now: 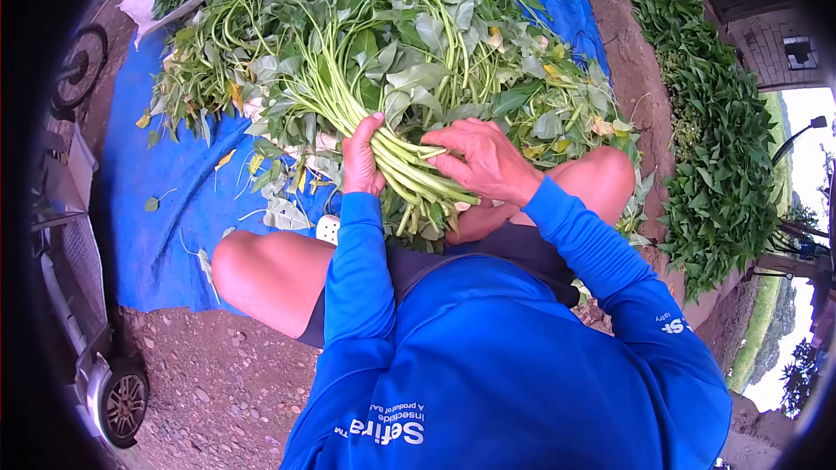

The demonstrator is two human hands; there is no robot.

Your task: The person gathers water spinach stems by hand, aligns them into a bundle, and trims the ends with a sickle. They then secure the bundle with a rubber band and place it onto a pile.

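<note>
A bundle of long-stemmed leafy greens [348, 111] lies across my lap, its pale green cut stems pointing down to the right. My left hand [362, 157] is wrapped round the stems, thumb on top. Close to the stem ends, my right hand [488, 157] has its fingers bent against the bundle, thumb and fingertips pressing at some stems. Whether it pinches a single stem I cannot make out. Beyond the bundle, a large heap of the same loose greens [418, 35] spreads out, with some yellow leaves among it.
A blue tarp [139, 209] lies under the heap, with stray leaves on it. Rows of bundled greens [705, 122] line the right side. At the left stand a wheeled vehicle [122, 400] and another wheel [83, 70]. Stony ground [218, 374] shows in front.
</note>
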